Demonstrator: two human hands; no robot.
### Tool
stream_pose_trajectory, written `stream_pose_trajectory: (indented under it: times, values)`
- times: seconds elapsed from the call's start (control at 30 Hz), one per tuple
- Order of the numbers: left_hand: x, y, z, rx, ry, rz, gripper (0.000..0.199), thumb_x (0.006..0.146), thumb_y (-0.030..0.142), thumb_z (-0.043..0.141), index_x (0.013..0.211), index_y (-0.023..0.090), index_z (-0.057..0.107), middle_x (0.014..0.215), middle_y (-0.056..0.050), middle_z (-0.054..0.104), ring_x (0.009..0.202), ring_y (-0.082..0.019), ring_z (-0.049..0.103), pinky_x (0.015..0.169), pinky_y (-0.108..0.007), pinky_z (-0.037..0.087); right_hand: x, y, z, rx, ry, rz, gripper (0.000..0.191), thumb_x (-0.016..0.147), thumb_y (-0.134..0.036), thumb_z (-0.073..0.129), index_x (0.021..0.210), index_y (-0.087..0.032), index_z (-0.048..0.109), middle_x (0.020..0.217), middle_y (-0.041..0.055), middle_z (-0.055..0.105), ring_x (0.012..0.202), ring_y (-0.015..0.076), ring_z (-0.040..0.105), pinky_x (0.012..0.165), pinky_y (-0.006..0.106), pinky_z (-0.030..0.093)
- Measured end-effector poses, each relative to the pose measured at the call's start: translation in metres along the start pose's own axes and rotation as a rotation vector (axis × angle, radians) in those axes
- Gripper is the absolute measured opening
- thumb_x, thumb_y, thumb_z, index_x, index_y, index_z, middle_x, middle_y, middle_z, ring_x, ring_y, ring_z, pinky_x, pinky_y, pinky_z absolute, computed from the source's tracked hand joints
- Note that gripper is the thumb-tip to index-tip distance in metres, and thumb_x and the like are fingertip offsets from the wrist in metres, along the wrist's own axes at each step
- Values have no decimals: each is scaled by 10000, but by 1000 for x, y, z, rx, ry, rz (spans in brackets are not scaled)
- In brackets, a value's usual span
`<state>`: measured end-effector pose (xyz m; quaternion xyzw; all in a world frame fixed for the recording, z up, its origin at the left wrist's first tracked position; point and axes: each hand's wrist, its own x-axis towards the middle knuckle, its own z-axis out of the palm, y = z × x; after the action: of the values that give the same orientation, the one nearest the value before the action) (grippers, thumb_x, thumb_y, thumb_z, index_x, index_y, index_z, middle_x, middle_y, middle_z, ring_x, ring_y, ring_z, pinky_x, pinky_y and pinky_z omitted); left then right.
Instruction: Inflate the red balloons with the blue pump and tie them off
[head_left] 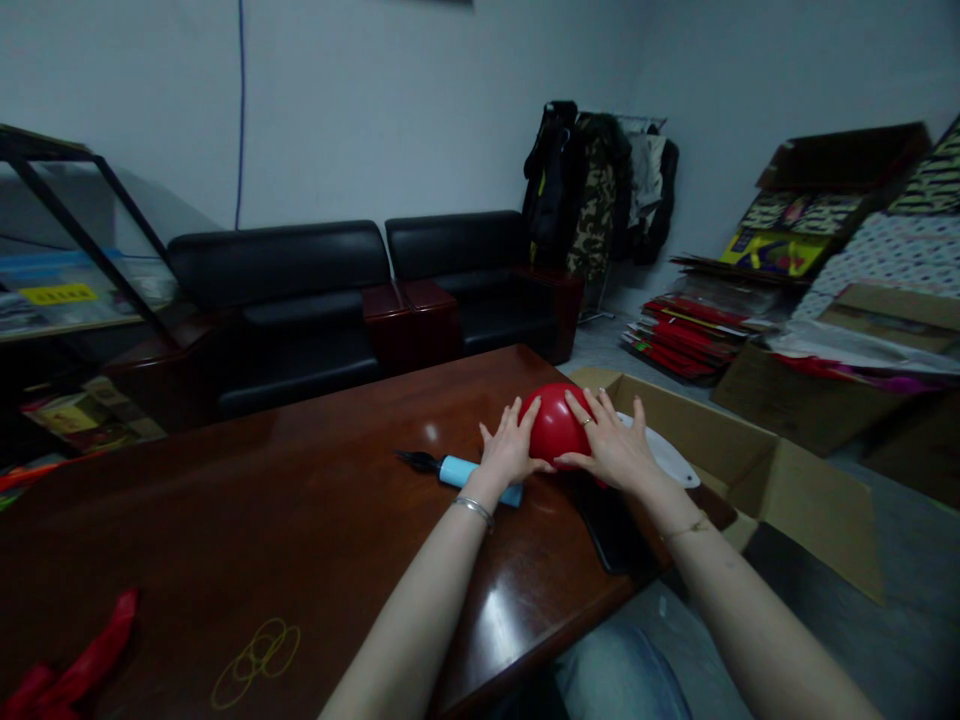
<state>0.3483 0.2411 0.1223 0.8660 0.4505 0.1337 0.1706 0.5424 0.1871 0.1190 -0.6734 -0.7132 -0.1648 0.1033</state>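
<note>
Between left hand (511, 448) and right hand (616, 448), partly hidden red balloon (556, 420)

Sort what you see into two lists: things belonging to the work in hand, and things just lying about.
In the work:
- red balloon, held between left hand and right hand
- probably light-blue pump, beside the left hand

Seemingly just lying about:
- dark flat object
- open cardboard box
- hanging clothes
</note>
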Motion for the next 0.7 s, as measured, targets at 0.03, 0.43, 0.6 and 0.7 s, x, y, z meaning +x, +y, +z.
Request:
stream_pose_trajectory:
  times: [0.03,0.43,0.6,0.7]
  values:
    - [0,0,0,-2,2,1,1170,710,499,787,1546,355,-20,1652,-136,11,1506,-388,71,1082,-774,141,0,0,0,0,3,-2,955,820,-783,385,1554,-216,157,1603,180,236,1472,390,212,1111,726,-24]
    - [-2,-1,2,27,84,30,1200,703,519,789,1545,345,-49,1651,-140,11,1511,-378,13,1105,-751,99,-1,-2,0,-20,38,-7,925,833,-737,440,1553,-233,151,1608,171,226,1484,372,183,1107,731,-3]
    - [-2,0,2,31,73,24,1201,696,537,790,1545,354,-39,1651,-141,-2,1508,-390,-1,1091,-768,86,1,-5,-2,-17,21,8,912,832,-730,446,1547,-229,182,1608,165,230,1483,370,188,1112,728,13]
    - [-2,0,2,17,63,23,1207,685,543,795,1544,362,-34,1651,-135,-6,1508,-392,0,1071,-790,96,1,-4,-1,-17,10,8,940,818,-749,443,1550,-225,171,1607,171,229,1480,378,195,1110,732,12]
